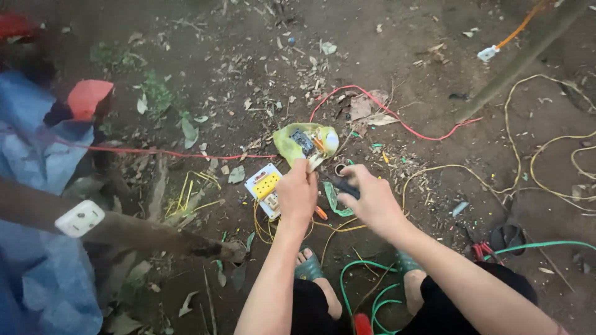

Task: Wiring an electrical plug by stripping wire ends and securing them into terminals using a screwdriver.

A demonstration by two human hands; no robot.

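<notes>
My left hand (297, 192) pinches the near edge of a yellow-green plastic bag (305, 144) lying open on the dirt, with small electrical parts inside it. My right hand (366, 197) is closed around a dark tool handle (343, 186) just right of the bag. A white and yellow socket board (263, 187) lies on the ground by my left hand, with yellow wires under it. An orange-handled tool (320, 213) pokes out below my left wrist.
A red wire (385, 111) loops across the ground beyond the bag. Yellow cable (528, 155) coils at the right, green cable (366, 279) lies between my sandalled feet. A blue tarp (37, 155) and a white switch on a branch (78, 218) sit at the left.
</notes>
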